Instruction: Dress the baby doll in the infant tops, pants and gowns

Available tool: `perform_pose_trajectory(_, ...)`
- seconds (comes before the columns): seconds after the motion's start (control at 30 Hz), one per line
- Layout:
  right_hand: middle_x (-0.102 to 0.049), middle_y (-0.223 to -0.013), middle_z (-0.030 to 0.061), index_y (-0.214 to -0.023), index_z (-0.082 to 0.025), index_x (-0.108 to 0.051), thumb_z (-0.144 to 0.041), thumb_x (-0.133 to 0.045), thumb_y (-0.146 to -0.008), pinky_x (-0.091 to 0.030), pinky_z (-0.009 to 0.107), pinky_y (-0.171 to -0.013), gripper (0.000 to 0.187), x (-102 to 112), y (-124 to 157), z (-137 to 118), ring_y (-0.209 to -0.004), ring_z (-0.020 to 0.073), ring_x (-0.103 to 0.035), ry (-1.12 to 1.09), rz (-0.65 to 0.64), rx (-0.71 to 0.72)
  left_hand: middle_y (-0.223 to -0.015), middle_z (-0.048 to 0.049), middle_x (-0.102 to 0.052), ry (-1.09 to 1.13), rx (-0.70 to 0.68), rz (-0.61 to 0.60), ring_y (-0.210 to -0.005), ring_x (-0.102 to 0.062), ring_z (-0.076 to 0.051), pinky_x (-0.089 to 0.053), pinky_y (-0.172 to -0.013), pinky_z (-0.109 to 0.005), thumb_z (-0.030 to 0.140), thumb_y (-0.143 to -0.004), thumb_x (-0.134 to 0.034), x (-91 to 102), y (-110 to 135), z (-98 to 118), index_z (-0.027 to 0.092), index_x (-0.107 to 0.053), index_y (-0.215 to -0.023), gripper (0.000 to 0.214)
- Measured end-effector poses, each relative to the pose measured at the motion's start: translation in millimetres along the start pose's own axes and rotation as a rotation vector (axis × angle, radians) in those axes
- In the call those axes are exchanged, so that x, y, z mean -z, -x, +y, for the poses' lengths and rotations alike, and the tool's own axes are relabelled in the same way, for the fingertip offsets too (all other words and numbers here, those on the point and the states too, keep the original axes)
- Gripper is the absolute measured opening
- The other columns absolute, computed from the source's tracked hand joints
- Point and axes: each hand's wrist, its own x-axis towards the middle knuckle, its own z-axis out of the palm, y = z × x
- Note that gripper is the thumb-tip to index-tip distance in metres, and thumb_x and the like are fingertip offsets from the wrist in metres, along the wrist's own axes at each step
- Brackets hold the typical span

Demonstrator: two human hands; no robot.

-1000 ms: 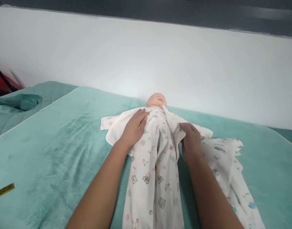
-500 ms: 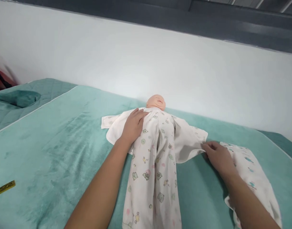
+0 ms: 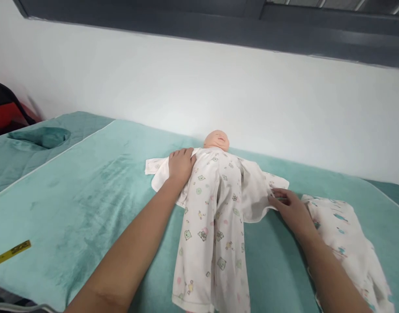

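A baby doll (image 3: 216, 140) lies on its back, head toward the wall. Patterned white trousers (image 3: 215, 226) cover its front and legs. A white baby shirt (image 3: 256, 198) is spread out beneath it, sleeves reaching to both sides. My left hand (image 3: 181, 165) rests flat on the shirt by the doll's shoulder, fingers stretched out. On the other side, my right hand (image 3: 286, 204) pinches the edge of the shirt's front panel between thumb and fingers, just below the sleeve.
A folded white cloth with blue prints (image 3: 341, 230) lies right of my right forearm. The bed has a green velvety cover (image 3: 98, 187); a yellow strip (image 3: 12, 253) lies at the left. A white wall (image 3: 186, 87) rises behind, and a red and black object (image 3: 7, 113) stands far left.
My right hand has moved slightly left with the shirt edge, toward the doll. My left hand stays by the shoulder, now flatter. The view has shifted a little.
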Motion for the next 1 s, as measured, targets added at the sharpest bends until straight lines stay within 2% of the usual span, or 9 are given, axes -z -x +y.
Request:
perform_pose_trajectory(0.17,-0.06,-0.126,0.0094,-0.121,-0.024,-0.059,-0.027,-0.054,-0.07,-0.048,0.041,-0.094,0.051,-5,1,18,-0.119,0.0283,-0.056,0.057,-0.021,0.189,-0.102,-0.0147,-0.07,-0.12,0.134,-0.09,-0.101,-0.063,-0.029,-0.039,-0.086,-0.041,0.028,-0.097,-0.03,7.1,-11,-9,0.017,-0.061,-0.11,0.035)
perform_pose_trajectory(0.23,-0.058,-0.129,0.0094,-0.118,-0.025,-0.059,-0.024,-0.052,-0.07,-0.045,0.044,-0.099,0.048,-5,3,20,-0.124,0.0292,-0.052,0.117,0.045,0.294,-0.097,-0.0146,-0.071,-0.103,0.197,-0.108,-0.098,-0.064,-0.029,-0.04,-0.083,-0.04,0.029,-0.096,-0.029,7.9,-15,-14,0.018,-0.061,-0.108,0.035)
perform_pose_trajectory(0.33,-0.058,-0.125,0.0117,-0.109,-0.023,-0.061,-0.024,-0.05,-0.076,-0.037,0.052,-0.108,0.035,-6,7,0,-0.126,0.0317,-0.049,0.253,0.277,0.48,-0.094,-0.0144,-0.071,-0.075,0.219,-0.1,-0.098,-0.065,-0.029,-0.041,-0.083,-0.04,0.029,-0.096,-0.03,6.6,-19,-18,0.018,-0.061,-0.107,0.035)
perform_pose_trajectory(0.4,-0.06,-0.122,0.0114,-0.11,-0.023,-0.06,-0.027,-0.05,-0.082,-0.04,0.051,-0.104,0.03,-12,7,-32,-0.123,0.0309,-0.05,0.253,0.326,0.573,-0.094,-0.0142,-0.071,-0.06,0.215,-0.09,-0.097,-0.065,-0.03,-0.041,-0.083,-0.041,0.03,-0.096,-0.031,5.4,-20,-18,0.018,-0.062,-0.107,0.035)
perform_pose_trajectory(0.47,-0.06,-0.122,0.0096,-0.116,-0.024,-0.058,-0.027,-0.05,-0.086,-0.049,0.044,-0.095,0.031,-26,3,-76,-0.115,0.0262,-0.056,0.145,0.181,0.615,-0.094,-0.0137,-0.071,-0.046,0.212,-0.081,-0.095,-0.065,-0.031,-0.042,-0.081,-0.041,0.03,-0.095,-0.031,5.2,-20,-18,0.018,-0.062,-0.106,0.035)
perform_pose_trajectory(0.57,-0.061,-0.121,0.0074,-0.116,-0.024,-0.058,-0.028,-0.048,-0.089,-0.047,0.04,-0.095,0.028,-62,-16,-148,-0.112,0.0232,-0.058,0.041,-0.002,0.674,-0.095,-0.0132,-0.071,-0.036,0.209,-0.091,-0.094,-0.066,-0.03,-0.043,-0.08,-0.041,0.03,-0.095,-0.031,7.0,-20,-20,0.018,-0.064,-0.102,0.035)
perform_pose_trajectory(0.7,-0.063,-0.12,0.0103,-0.107,-0.019,-0.063,-0.027,-0.051,-0.087,-0.045,0.038,-0.089,0.024,-114,-51,-221,-0.111,0.0266,-0.057,0.361,-0.37,0.791,-0.095,-0.0139,-0.071,-0.045,0.171,-0.114,-0.096,-0.065,-0.029,-0.043,-0.083,-0.041,0.029,-0.095,-0.031,9.5,-18,-23,0.017,-0.066,-0.097,0.037)
perform_pose_trajectory(0.8,-0.065,-0.111,0.0118,-0.094,-0.018,-0.066,-0.024,-0.052,-0.085,-0.044,0.035,-0.077,0.017,-136,-67,-248,-0.1,0.0266,-0.06,0.627,-0.574,0.875,-0.094,-0.015,-0.071,-0.05,0.167,-0.118,-0.099,-0.064,-0.029,-0.043,-0.084,-0.041,0.027,-0.095,-0.032,10.0,-17,-24,0.016,-0.067,-0.099,0.037)
perform_pose_trajectory(1.0,-0.07,-0.096,0.0078,-0.092,-0.022,-0.066,-0.032,-0.055,-0.085,-0.041,0.032,-0.065,0.017,-151,-78,-253,-0.082,0.0235,-0.064,0.768,-0.66,0.869,-0.095,-0.0158,-0.069,-0.043,0.16,-0.114,-0.099,-0.064,-0.03,-0.044,-0.083,-0.043,0.025,-0.094,-0.033,10.1,-18,-24,0.016,-0.07,-0.096,0.038)
